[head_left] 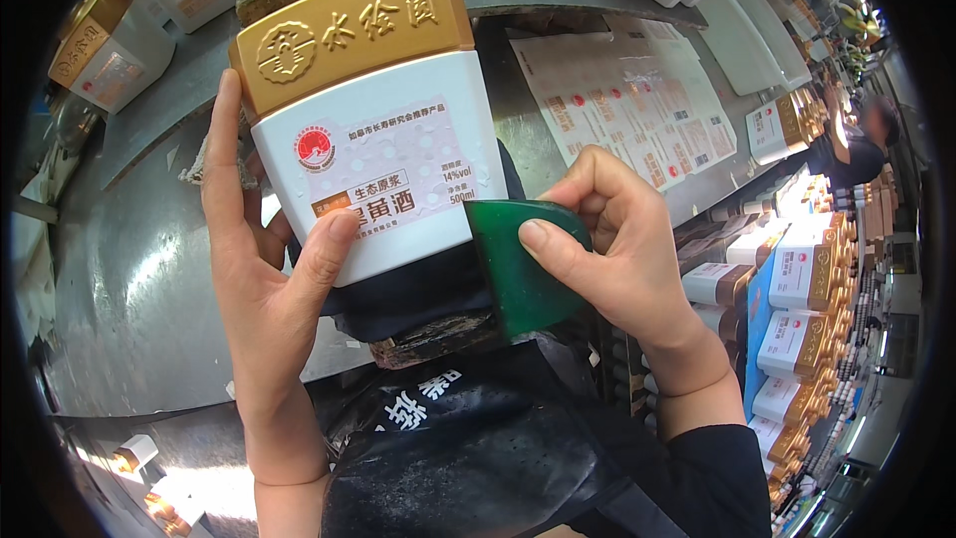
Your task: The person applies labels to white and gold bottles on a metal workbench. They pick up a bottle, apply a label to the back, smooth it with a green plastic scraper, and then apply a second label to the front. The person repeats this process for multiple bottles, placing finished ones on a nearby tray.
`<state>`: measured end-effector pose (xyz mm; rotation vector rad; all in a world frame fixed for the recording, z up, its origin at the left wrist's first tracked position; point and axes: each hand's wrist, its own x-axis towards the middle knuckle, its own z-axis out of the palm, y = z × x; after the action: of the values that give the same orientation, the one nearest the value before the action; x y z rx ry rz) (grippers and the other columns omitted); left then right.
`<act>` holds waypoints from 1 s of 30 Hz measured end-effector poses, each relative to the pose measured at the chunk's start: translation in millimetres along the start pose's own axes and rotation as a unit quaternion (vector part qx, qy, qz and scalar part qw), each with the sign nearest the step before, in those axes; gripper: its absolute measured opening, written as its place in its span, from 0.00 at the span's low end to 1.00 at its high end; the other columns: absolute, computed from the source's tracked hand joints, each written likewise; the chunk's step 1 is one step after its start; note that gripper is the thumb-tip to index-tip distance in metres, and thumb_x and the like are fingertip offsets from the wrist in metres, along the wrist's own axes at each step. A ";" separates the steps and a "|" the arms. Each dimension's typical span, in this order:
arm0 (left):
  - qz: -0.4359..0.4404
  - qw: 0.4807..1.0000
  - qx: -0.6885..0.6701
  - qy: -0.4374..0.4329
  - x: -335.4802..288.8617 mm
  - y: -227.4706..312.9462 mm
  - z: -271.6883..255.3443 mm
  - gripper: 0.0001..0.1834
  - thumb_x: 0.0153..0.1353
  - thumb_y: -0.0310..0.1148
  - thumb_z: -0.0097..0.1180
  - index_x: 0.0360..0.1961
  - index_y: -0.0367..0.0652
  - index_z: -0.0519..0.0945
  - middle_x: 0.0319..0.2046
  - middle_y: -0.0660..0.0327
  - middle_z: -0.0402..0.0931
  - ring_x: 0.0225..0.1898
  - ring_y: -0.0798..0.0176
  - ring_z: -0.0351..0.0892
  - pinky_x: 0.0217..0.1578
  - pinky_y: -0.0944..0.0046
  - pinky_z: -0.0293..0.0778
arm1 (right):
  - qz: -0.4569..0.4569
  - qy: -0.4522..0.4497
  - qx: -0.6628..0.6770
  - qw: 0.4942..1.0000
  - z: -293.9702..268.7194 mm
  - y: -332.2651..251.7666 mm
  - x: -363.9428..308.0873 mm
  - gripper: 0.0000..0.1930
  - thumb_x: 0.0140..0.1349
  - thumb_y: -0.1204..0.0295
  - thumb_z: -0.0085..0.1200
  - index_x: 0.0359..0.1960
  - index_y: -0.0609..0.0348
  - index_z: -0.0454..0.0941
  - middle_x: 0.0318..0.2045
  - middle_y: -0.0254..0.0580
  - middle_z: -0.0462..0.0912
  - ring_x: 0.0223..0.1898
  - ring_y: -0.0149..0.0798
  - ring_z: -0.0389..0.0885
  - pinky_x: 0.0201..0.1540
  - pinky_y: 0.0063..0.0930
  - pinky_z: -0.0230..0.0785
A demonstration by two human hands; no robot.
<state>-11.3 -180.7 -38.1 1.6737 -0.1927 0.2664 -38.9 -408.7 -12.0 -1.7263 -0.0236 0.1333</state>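
Observation:
My left hand is wrapped round a flat white bottle with a gold embossed shoulder and gold neck. Its thumb presses on the lower front, while the fingers run up the left side. A pale pink printed label with a red round emblem covers much of the white face; its surface looks wrinkled, with small bubbles. Between thumb and fingers my right hand pinches a dark green, flat scraper. The scraper's left edge lies at the bottle's lower right corner; whether it touches cannot be told.
A sheet of labels lies on the grey metal worktop. Similar bottles stand at the far left, with more at the top right. Rows of gold-topped bottles fill the right side. Farther right is another person in dark clothes.

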 end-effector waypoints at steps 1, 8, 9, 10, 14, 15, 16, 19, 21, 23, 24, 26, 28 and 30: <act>-0.005 1.000 -0.001 -0.003 -0.1 0.2 -0.4 0.48 0.54 0.39 0.65 0.73 0.44 0.52 0.65 0.45 0.61 0.64 0.50 0.65 0.62 0.54 0.65 | 0.017 -0.003 -0.010 1.000 0.4 -1.8 0.1 0.10 0.59 0.76 0.61 0.34 0.63 0.71 0.31 0.37 0.80 0.33 0.22 0.77 0.37 0.18 0.70; -0.018 0.998 -0.056 -0.037 -1.2 2.9 -11.1 0.52 0.53 0.35 0.65 0.74 0.41 0.47 0.70 0.48 0.51 0.67 0.51 0.60 0.63 0.54 0.66 | -0.104 0.044 -0.063 0.992 -29.5 -12.5 28.2 0.09 0.62 0.73 0.58 0.42 0.61 0.78 0.36 0.32 0.81 0.39 0.24 0.78 0.45 0.19 0.71; -0.015 0.998 -0.050 -0.042 -3.0 1.9 -11.0 0.52 0.53 0.34 0.66 0.73 0.40 0.47 0.70 0.48 0.51 0.67 0.51 0.60 0.62 0.54 0.66 | -0.083 0.065 -0.014 0.994 -42.4 -19.8 42.2 0.11 0.66 0.71 0.53 0.46 0.62 0.78 0.38 0.33 0.82 0.40 0.25 0.79 0.47 0.19 0.71; -0.011 0.998 -0.046 -0.047 -3.1 1.1 -9.0 0.52 0.53 0.33 0.66 0.73 0.39 0.47 0.70 0.48 0.50 0.67 0.51 0.61 0.62 0.54 0.67 | -0.103 0.072 0.010 0.992 -54.9 -24.1 58.0 0.13 0.68 0.69 0.50 0.50 0.62 0.77 0.40 0.35 0.82 0.41 0.26 0.80 0.47 0.20 0.73; -0.033 0.998 -0.038 -0.038 -5.8 2.2 -9.4 0.52 0.53 0.31 0.65 0.73 0.37 0.46 0.70 0.47 0.50 0.66 0.51 0.63 0.62 0.55 0.68 | -0.266 -0.061 -0.244 0.931 -23.7 -53.1 50.8 0.19 0.60 0.77 0.58 0.54 0.62 0.76 0.44 0.39 0.83 0.44 0.30 0.81 0.49 0.25 0.74; -0.037 0.998 -0.040 -0.035 -6.6 2.2 -9.7 0.52 0.53 0.31 0.65 0.73 0.37 0.46 0.70 0.47 0.50 0.65 0.51 0.64 0.62 0.55 0.68 | -0.289 -0.131 -0.296 0.901 -8.7 -59.3 48.7 0.20 0.57 0.80 0.60 0.54 0.61 0.78 0.46 0.40 0.82 0.45 0.29 0.81 0.49 0.23 0.73; -0.039 0.998 -0.033 -0.042 -7.2 1.9 -10.3 0.52 0.52 0.29 0.65 0.73 0.37 0.46 0.70 0.48 0.50 0.66 0.51 0.63 0.63 0.54 0.67 | -0.348 -0.127 -0.329 0.868 6.9 -59.6 56.3 0.21 0.55 0.82 0.61 0.52 0.61 0.78 0.45 0.40 0.83 0.45 0.30 0.81 0.48 0.24 0.74; -0.018 0.999 -0.020 -0.018 -9.8 -1.8 -12.9 0.49 0.56 0.36 0.65 0.72 0.37 0.49 0.69 0.49 0.53 0.65 0.52 0.63 0.62 0.54 0.68 | -0.497 -0.073 -0.367 0.782 33.6 -66.4 93.8 0.18 0.53 0.83 0.62 0.47 0.60 0.80 0.43 0.39 0.84 0.42 0.33 0.83 0.43 0.24 0.76; -0.035 0.995 -0.089 -0.006 -14.5 -5.4 -19.5 0.42 0.60 0.35 0.61 0.72 0.40 0.54 0.69 0.52 0.54 0.66 0.54 0.62 0.60 0.54 0.69 | -0.578 -0.041 -0.390 0.715 37.5 -71.1 108.5 0.15 0.54 0.81 0.61 0.44 0.59 0.81 0.40 0.38 0.85 0.38 0.32 0.84 0.39 0.21 0.76; -0.039 0.991 -0.124 0.010 -17.1 -6.7 -25.7 0.36 0.64 0.35 0.56 0.70 0.40 0.58 0.68 0.54 0.57 0.66 0.56 0.62 0.59 0.55 0.70 | -0.590 -0.092 -0.405 0.693 42.8 -52.4 68.4 0.11 0.53 0.78 0.61 0.40 0.58 0.82 0.36 0.37 0.85 0.33 0.30 0.84 0.33 0.20 0.75; -0.035 0.992 -0.124 0.017 -16.8 -7.9 -26.5 0.33 0.66 0.37 0.53 0.69 0.40 0.60 0.68 0.54 0.58 0.65 0.56 0.63 0.58 0.56 0.70 | -0.603 -0.109 -0.404 0.679 44.4 -39.2 47.7 0.09 0.53 0.76 0.61 0.37 0.57 0.83 0.34 0.36 0.85 0.30 0.29 0.84 0.31 0.19 0.74; -0.030 0.995 -0.089 0.040 -15.6 -9.2 -25.1 0.29 0.71 0.42 0.46 0.67 0.38 0.63 0.67 0.53 0.62 0.63 0.56 0.67 0.57 0.58 0.71 | -0.591 -0.119 -0.299 0.740 57.2 -28.7 27.6 0.11 0.38 0.71 0.60 0.24 0.60 0.73 0.22 0.39 0.74 0.21 0.30 0.73 0.24 0.24 0.68; -0.029 0.995 -0.076 0.056 -21.2 -8.4 -28.0 0.28 0.71 0.42 0.46 0.67 0.37 0.64 0.66 0.53 0.62 0.63 0.56 0.67 0.57 0.58 0.71 | -0.591 -0.052 -0.364 0.718 50.9 -41.9 87.5 0.12 0.42 0.75 0.63 0.31 0.60 0.78 0.27 0.41 0.79 0.25 0.30 0.78 0.27 0.23 0.72; -0.020 0.996 -0.066 0.059 -21.6 -7.2 -32.3 0.27 0.72 0.41 0.44 0.66 0.36 0.65 0.66 0.53 0.64 0.63 0.56 0.67 0.57 0.58 0.71 | -0.614 -0.044 -0.392 0.684 39.1 -49.8 105.7 0.11 0.45 0.77 0.64 0.33 0.60 0.81 0.30 0.37 0.82 0.25 0.29 0.79 0.27 0.18 0.70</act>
<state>-32.0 -148.3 -47.7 1.5247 -0.0859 0.3144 65.1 -352.6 23.1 -2.1583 -1.4821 -0.9259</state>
